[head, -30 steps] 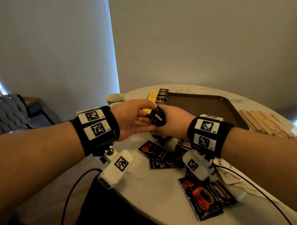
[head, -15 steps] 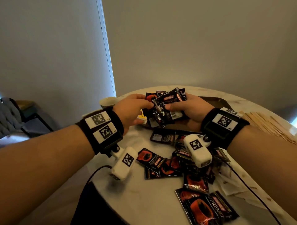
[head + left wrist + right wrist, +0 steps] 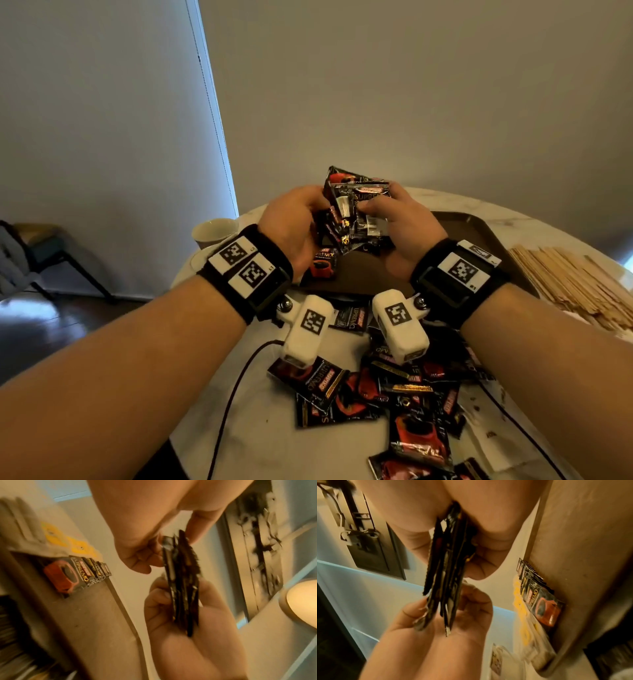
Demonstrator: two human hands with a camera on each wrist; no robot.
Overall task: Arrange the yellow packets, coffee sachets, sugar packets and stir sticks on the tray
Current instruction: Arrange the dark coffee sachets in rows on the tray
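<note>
1. Both hands up over the near edge of the tray (image 3: 486,236), sharing one messy bundle of coffee sachets (image 3: 352,212).
2. Left hand (image 3: 291,226) gripping the bundle's left side, fingers curled round it; in the left wrist view, thumb and fingers (image 3: 161,596) pinching the stack edge-on.
3. Right hand (image 3: 400,229) clamped on the right side, thumb across the front of the packs.
4. Bundle held upright, edges uneven, well clear of the table (image 3: 260,435).
5. Already on the tray: a neat overlapping row of coffee sachets (image 3: 80,572) at its left end, red cup print facing up on the nearest one.
6. Yellow packets (image 3: 75,545) lined up just beside that row, too blurry to say more.
7. Loose pile of sachets (image 3: 387,394) spread on the table near the person, under the two wrist cameras.
8. Stir sticks (image 3: 575,284) heaped on the table right of the tray, off it.
9. White paper packets (image 3: 486,428) under the right forearm, probably the sugar, can't really tell.
10. Pale cup (image 3: 214,231) sitting at the table's left edge.
</note>
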